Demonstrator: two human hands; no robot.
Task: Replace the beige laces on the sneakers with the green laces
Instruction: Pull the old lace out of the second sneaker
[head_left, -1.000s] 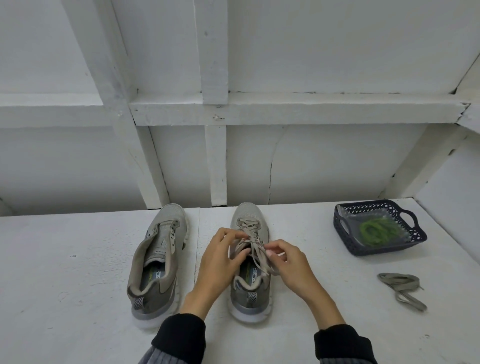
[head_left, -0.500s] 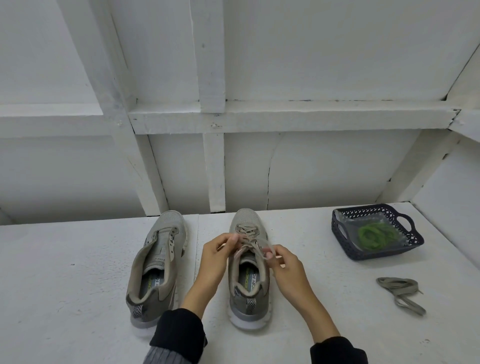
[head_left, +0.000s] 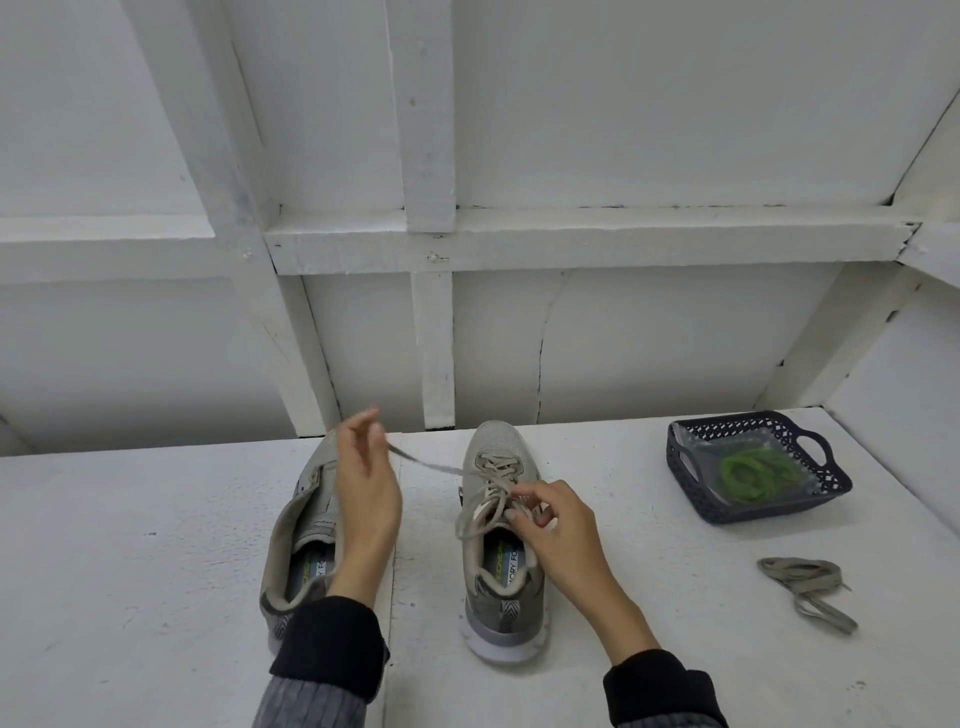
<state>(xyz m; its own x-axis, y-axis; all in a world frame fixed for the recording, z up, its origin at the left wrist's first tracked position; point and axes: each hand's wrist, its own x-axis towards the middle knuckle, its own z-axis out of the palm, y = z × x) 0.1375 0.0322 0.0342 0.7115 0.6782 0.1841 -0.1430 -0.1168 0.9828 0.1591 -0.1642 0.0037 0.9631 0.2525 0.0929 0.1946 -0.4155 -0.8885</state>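
Head view, looking down at the white table (head_left: 156, 545). Two grey-beige sneakers stand side by side, toes pointing away from me.

Right sneaker (head_left: 501, 551): still carries its beige lace (head_left: 493, 470), crossed over the upper eyelets and loosened lower down, one loop hanging over the near left side of the tongue.

My left hand (head_left: 366, 488) is raised above the left sneaker (head_left: 306, 530), fingertips pinched on one end of that beige lace; the strand runs taut from the pinch, across the gap between the shoes, to the right sneaker's eyelets.

My right hand (head_left: 556, 525) sits over the right sneaker's tongue, fingers curled and pinching the lace at the crossings. I cannot tell exactly which strand it has.

The left sneaker shows no lace on the parts I can see; its tongue lies open, and my left wrist covers part of it.

Green laces (head_left: 753, 470): coiled in a clear bag inside the dark blue basket (head_left: 691, 493), at the far right of the table, well apart from the shoes.

A loose beige lace (head_left: 805, 590) lies bunched on the table, nearer to me than the basket, to the right of the right sneaker.

Dark cuffs over grey sleeves on both wrists. White boarded wall behind the table.
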